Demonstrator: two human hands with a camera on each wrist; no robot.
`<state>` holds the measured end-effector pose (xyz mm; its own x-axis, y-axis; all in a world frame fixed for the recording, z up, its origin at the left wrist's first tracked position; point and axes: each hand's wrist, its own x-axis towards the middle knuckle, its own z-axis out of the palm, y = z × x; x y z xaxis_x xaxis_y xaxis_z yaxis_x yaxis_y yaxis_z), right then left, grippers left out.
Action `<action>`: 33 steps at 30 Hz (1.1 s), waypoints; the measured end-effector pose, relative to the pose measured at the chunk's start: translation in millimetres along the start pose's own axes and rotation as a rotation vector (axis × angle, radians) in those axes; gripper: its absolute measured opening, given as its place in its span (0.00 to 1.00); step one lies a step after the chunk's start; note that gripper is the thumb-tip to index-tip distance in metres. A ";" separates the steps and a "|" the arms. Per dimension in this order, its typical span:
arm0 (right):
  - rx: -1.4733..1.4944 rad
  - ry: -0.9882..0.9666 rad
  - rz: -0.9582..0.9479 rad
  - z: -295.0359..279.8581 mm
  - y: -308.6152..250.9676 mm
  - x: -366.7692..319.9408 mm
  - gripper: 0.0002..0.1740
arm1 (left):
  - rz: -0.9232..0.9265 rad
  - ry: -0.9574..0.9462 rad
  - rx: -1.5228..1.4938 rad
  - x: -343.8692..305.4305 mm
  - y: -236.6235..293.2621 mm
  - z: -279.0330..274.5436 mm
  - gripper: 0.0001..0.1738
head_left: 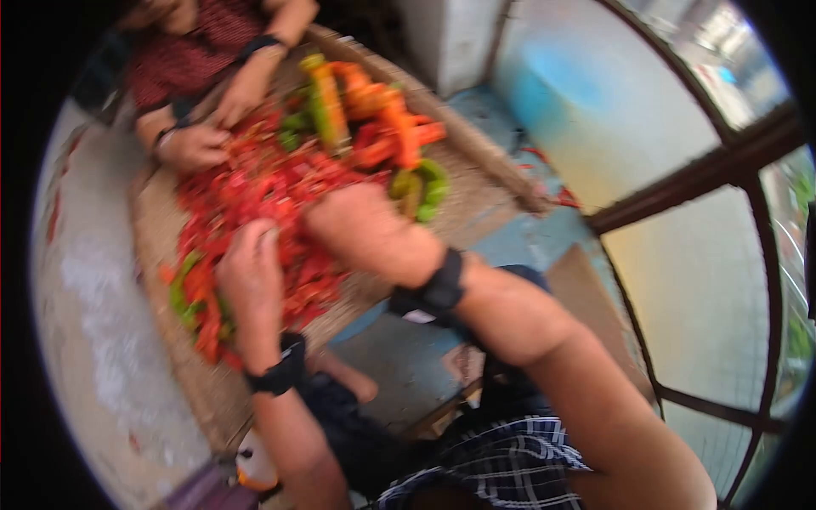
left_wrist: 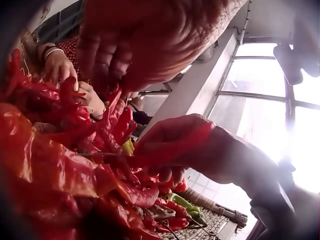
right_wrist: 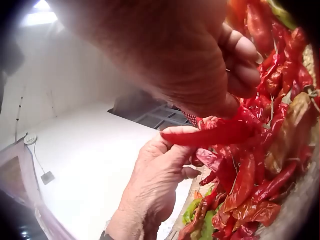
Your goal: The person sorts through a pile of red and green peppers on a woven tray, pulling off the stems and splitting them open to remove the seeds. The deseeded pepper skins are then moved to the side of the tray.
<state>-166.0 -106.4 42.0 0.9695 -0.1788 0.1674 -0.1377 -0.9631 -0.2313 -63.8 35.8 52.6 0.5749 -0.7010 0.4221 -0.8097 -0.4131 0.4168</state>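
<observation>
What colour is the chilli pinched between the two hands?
Red. The chilli between left hand and right hand shows best in the right wrist view.

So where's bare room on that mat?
The round woven straw mat is bare between the green chilli peppers and its rim, and by the left hand. The red chilli heap in the middle is crowded.

You wore a black strap point(head_left: 279, 374) round your left wrist and a broader black band point(head_left: 438, 289) round your right, which carried a small white label point(head_left: 416, 316) on its near edge. Your left hand point(head_left: 251, 280) and right hand point(head_left: 361, 229) were bare, as were both forearms. Your shirt point(head_left: 510, 459) was checked in dark blue, white and grey, and dark cloth point(head_left: 353, 438) covered your legs.
</observation>
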 end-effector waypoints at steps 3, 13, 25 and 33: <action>0.037 0.067 -0.057 5.4 1.0 -0.5 0.14 | 0.050 0.137 0.057 -4.5 1.5 -7.0 0.06; 0.012 0.141 -0.008 9.4 12.2 -0.7 0.06 | -0.147 0.026 -0.282 -2.5 -4.8 -14.8 0.08; 0.229 0.234 0.022 8.0 22.9 -5.0 0.20 | -0.144 -0.020 -0.322 0.9 9.1 -2.2 0.07; 0.430 0.308 -0.059 11.3 19.5 0.4 0.20 | -0.134 -0.032 -0.409 2.8 7.9 10.3 0.08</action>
<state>-166.0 -122.9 26.7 0.8600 -0.2398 0.4503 0.0736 -0.8151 -0.5746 -69.9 24.6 48.8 0.6628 -0.6770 0.3200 -0.6111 -0.2421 0.7536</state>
